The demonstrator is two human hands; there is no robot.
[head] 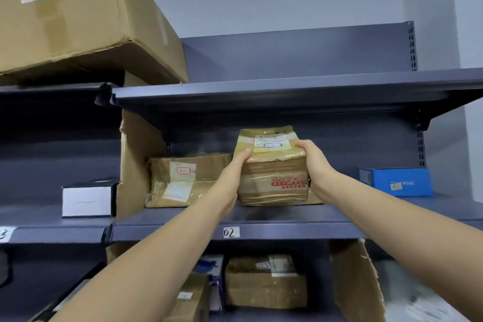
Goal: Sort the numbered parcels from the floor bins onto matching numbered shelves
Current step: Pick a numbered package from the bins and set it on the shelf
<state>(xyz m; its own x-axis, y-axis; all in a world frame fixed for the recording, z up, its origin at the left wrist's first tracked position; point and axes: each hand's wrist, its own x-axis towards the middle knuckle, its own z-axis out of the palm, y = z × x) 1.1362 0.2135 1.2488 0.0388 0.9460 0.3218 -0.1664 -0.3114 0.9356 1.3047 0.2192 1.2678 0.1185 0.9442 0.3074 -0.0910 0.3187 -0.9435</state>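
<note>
Head view, item: taped brown parcel (273, 167), held between two grips. Left hand (235, 165) presses the parcel's left side, thumb on the top edge; right hand (315, 162) clasps its right side, thumb over the top corner. The parcel lies directly between the two grips, its base at or just above the shelf board (300, 217); contact there cannot be told. White address label on the parcel's top face; red print on its front face. The shelf's front edge carries a tag reading "02" (231, 232), below the grips.

Left of the left grip, just beside the held parcel: flat brown parcel (187, 179) with white labels, lying on the same shelf. Right of the right grip, well apart: blue box (397, 181). Below the grips, on the lower shelf: another brown parcel (265, 285).
</note>
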